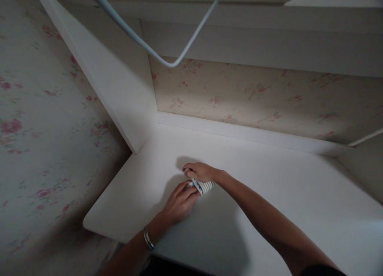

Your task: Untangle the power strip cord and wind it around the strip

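Observation:
A small cream-white ribbed object (207, 188) with a blue-and-white patterned part is held low over the white desktop; its exact kind I cannot make out. My left hand (181, 204), with a silver bracelet on the wrist, has its fingers closed at the object's near left side. From the right, my right hand (202, 172) reaches across and grips the object's upper side, its thumb and fingertips bent together past the left end. The hands nearly touch and cover much of the object.
The white desktop (269, 180) has a rounded front left corner. A white side panel (110, 76) rises at the left, and a shelf (254, 44) crosses above. A pale cable (172, 64) loops down over the desk. Floral wallpaper (36, 148) covers the walls.

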`<state>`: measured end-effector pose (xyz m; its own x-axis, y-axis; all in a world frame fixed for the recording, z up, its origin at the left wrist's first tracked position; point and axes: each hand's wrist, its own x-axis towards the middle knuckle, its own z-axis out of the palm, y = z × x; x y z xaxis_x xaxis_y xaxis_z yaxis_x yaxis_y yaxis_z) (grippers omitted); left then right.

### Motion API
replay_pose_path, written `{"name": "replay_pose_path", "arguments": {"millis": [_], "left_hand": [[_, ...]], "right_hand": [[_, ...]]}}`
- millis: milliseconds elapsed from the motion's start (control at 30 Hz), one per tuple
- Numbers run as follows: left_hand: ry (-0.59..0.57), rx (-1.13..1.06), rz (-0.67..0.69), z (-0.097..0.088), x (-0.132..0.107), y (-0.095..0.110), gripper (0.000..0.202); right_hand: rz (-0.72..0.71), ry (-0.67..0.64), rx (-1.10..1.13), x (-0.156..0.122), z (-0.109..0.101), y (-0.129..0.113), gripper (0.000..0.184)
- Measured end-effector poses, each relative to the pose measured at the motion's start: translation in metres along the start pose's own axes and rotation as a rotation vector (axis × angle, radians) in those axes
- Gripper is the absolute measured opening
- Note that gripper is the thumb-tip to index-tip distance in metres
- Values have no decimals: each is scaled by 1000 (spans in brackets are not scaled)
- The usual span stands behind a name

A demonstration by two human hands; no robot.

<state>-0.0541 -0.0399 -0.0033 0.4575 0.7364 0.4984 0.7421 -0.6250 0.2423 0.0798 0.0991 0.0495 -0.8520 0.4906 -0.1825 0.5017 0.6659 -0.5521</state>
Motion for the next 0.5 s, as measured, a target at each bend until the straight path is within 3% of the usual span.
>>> {"name": "replay_pose_path", "arguments": {"millis": [500], "left_hand": [[-46, -47, -105, -5, 4, 1, 32]], "right_hand": [[74, -64, 20, 5, -8, 9, 39]]}}
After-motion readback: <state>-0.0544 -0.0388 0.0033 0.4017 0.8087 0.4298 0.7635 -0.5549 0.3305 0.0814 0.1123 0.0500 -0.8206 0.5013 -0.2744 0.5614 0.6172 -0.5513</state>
